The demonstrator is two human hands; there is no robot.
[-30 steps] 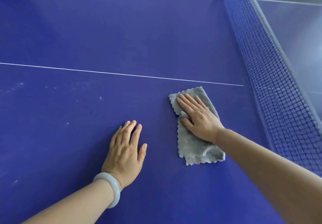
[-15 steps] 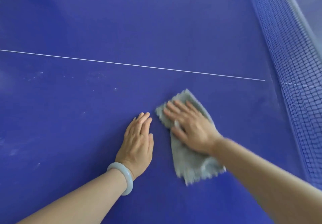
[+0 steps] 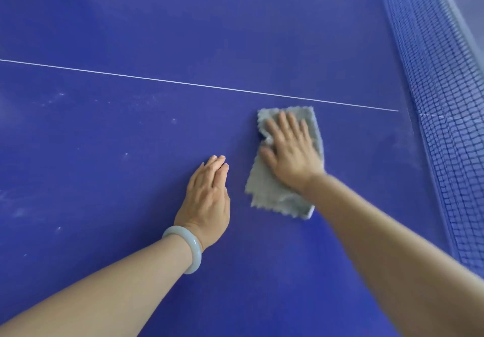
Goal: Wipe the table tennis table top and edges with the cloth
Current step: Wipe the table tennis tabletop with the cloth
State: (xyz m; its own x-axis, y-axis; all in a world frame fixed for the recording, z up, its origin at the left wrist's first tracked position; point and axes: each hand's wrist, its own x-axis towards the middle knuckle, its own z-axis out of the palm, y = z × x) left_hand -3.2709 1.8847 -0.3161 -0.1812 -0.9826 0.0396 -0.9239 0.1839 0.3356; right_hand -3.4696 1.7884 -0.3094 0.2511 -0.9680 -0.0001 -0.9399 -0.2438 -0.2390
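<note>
cloth (image 3: 271,192): grey, scallop-edged, looks folded double; lies flat on the blue desk (image 3: 183,22), on the near side of the white line (image 3: 199,85), between left hand (image 3: 207,195) and net (image 3: 440,101); touches neither

right hand (image 3: 290,153) flat on its far half; fingers (image 3: 284,122) straight and slightly spread, pressing down, not curled round anything; small pucker of fabric between thumb and index

left hand flat on the desk just beside the cloth; fingers straight and together, holding nothing; pale bracelet (image 3: 187,247) on that wrist

handling, my read: light, soft, limp; no stiffness, so the loose near end will likely trail and fold; probably slides easily on the smooth top; palm pressure is what drives it, not a pinch

for the edges: bunch it mid-fold, wrap over the rim

white specks (image 3: 57,95) on the left, beyond the cloth; that area looks undone
</note>
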